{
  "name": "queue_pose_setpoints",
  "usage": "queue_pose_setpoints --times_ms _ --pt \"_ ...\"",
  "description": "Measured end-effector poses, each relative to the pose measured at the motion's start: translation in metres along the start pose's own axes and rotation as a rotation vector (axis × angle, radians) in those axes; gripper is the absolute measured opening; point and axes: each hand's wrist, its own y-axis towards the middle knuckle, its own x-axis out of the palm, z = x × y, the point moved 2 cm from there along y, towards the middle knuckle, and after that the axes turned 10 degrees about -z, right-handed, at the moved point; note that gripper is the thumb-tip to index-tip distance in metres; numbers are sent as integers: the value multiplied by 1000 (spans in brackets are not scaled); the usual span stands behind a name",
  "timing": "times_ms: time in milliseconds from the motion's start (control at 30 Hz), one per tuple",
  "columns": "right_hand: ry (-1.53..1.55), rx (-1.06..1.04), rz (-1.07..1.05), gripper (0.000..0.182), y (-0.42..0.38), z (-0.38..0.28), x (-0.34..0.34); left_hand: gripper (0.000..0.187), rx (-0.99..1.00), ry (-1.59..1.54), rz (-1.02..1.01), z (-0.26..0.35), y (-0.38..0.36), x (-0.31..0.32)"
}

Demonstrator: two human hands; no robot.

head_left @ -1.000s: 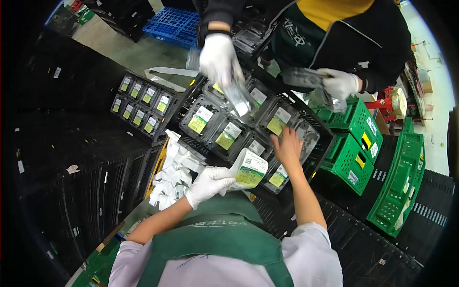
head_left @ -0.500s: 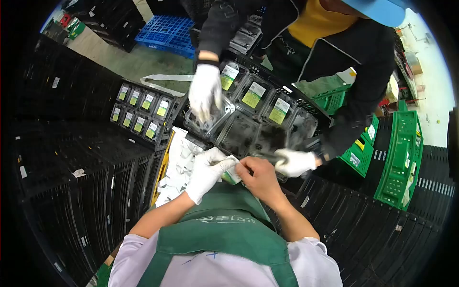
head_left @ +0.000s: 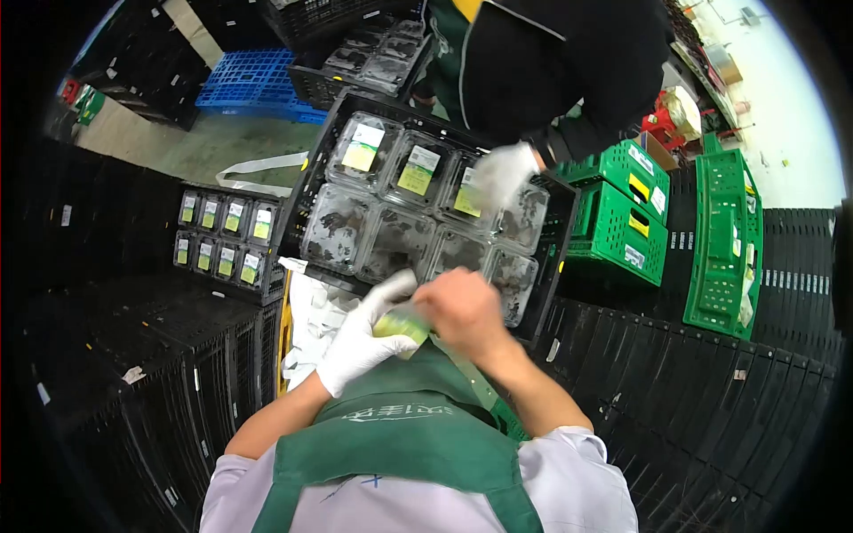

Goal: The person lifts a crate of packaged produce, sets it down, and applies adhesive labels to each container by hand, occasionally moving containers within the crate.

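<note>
My left hand [head_left: 366,342], in a white glove, is closed on a green-and-yellow label [head_left: 400,330] just in front of my apron. My bare right hand [head_left: 466,311] is blurred, its fingers curled at the label's right edge; whether they pinch it is hidden. Just beyond my hands is a black crate [head_left: 561,264] with two rows of clear plastic boxes [head_left: 333,226] of dark contents. Labels [head_left: 418,170] show on boxes in the far row; the near-row lids look bare. A co-worker's gloved hand [head_left: 505,180] is over a labelled far-row box.
To the left, a lower black crate holds several labelled boxes [head_left: 234,216]. White papers [head_left: 313,324] lie beside my left hand. Green crates [head_left: 622,233] stand right, black crate stacks [head_left: 657,391] flank me, and a blue pallet [head_left: 253,82] lies on the floor behind.
The co-worker's hands have left the near boxes; one is now over a far-row label. My view has shifted, showing more of the crate. My right hand is blurred now.
</note>
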Motion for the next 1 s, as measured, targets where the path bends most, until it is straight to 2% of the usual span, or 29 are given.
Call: queue_pose_setpoints --times_ms 33,67,100,133,167,200,233,267,333,367,400,467,500,533,600,633,667,733,767,800,867,900,933,967,1000 --pt "6 77 100 7 -1 20 -13 57 -269 -110 8 -12 -6 6" --pt "66 230 146 7 -2 38 -33 33 -352 122 -100 -32 -13 2" --pt "195 433 162 8 -7 66 -46 20 -464 183 -83 -31 -19 7" --pt "76 562 48 17 -12 97 -58 20 -468 181 -89 -33 -22 11" --pt "-159 496 -1 24 -16 123 -65 21 -305 245 -139 -32 -23 14" --pt "-230 562 -85 30 -20 154 -68 21 -137 308 -184 -31 -20 17" --pt "-328 573 -141 37 -22 183 -68 23 -155 260 -262 -17 -12 18" --pt "-414 544 -184 45 -22 208 -67 23 -155 252 -258 -7 -11 23" --pt "-446 499 -250 50 -23 261 -56 24 -253 -189 24 1 -7 28" --pt "-443 494 -255 50 -19 279 -49 32 -288 -68 -25 -3 -8 24" --pt "-486 502 -309 52 -15 293 -42 32 -292 -70 -16 -6 -9 20" --pt "-521 495 -371 54 -13 312 -28 40 -61 480 -146 -4 -10 17" --pt "-612 523 -365 57 -13 310 -23 34 22 511 -91 0 -8 19" --pt "-701 545 -359 60 -10 308 -17 34 9 513 -71 3 -7 20" --pt "-780 722 -348 65 0 282 -19 22 -283 -52 136 7 -13 18" --pt "-806 646 -227 65 3 271 -15 19 -270 -73 220 14 -11 14" --pt "-825 571 -102 65 5 258 -11 20 -249 32 294 12 -14 8" --pt "-50 624 -221 54 17 216 3 16 -261 -14 415 5 -15 -3" --pt "291 624 -342 46 26 177 11 14 -242 -118 545 -8 -17 -5" --pt "629 620 -460 38 33 130 21 14 -235 -122 566 -9 -20 -9" --pt "728 398 -625 27 42 50 27 14 -378 39 530 -11 -24 -19" --pt "780 406 -702 24 43 35 39 15 -369 162 558 -17 -26 -23" --pt "832 417 -783 22 45 24 47 15 -365 157 577 -20 -33 -23" --pt "686 335 -712 20 52 23 53 15 -202 49 600 -19 -37 -22" --pt "408 219 -576 18 64 27 54 16 -35 -57 620 -16 -43 -22"
